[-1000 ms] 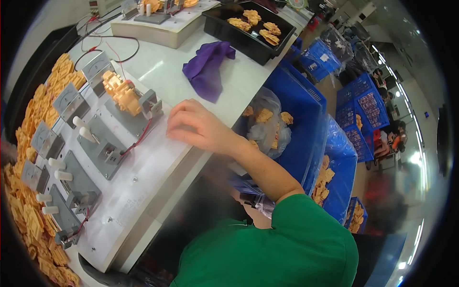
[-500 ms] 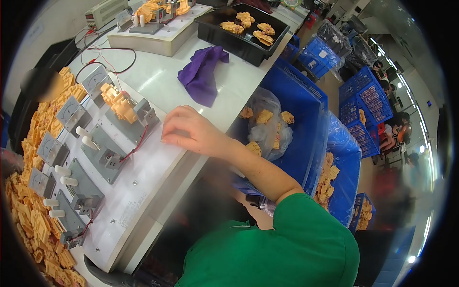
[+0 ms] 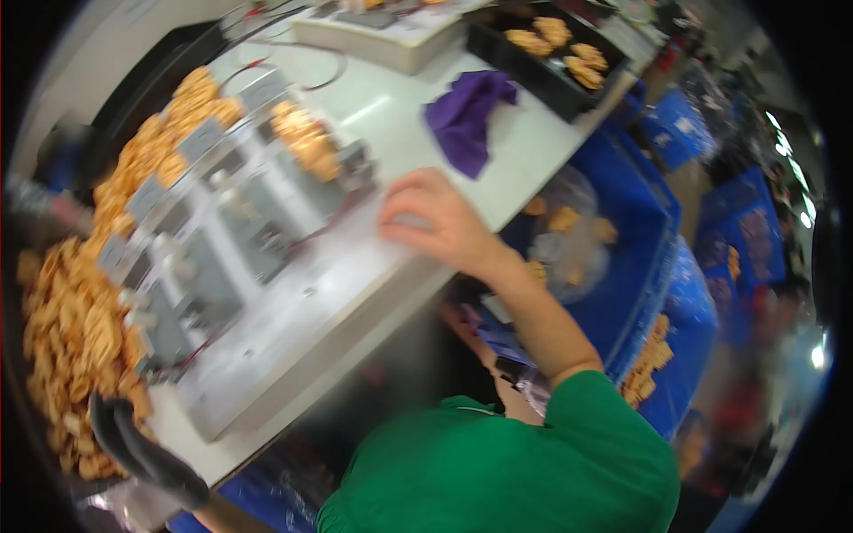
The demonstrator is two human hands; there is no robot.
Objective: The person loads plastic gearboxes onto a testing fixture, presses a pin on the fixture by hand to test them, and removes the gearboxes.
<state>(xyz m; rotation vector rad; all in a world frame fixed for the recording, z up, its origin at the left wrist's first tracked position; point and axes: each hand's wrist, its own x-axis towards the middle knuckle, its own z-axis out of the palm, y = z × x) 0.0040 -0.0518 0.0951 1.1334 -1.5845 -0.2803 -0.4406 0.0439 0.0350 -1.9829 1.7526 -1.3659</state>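
Observation:
My right hand (image 3: 435, 220) is bare, with curved fingers and a gap to the thumb. It rests at the edge of a white fixture board (image 3: 306, 293) and holds nothing. My left hand (image 3: 138, 449), in a dark grey glove, is at the lower left with fingers stretched out, beside a heap of yellow-orange plastic parts (image 3: 80, 342). On the board stand several grey test stations with white pegs (image 3: 173, 253) and small meters (image 3: 147, 197), blurred by motion. A yellow plastic part (image 3: 306, 140) sits on the farthest station, left of my right hand.
A purple cloth (image 3: 469, 120) lies on the white table (image 3: 382, 107). Behind it is a black tray (image 3: 498, 58) with several yellow parts. Blue crates (image 3: 635, 200) with parts and plastic bags stand along the right. Another fixture board (image 3: 373, 43) is at the back.
The view has swung, so the bench appears shifted right and up. My gloved left hand has come into view at lower left. My right hand stays at the board's edge.

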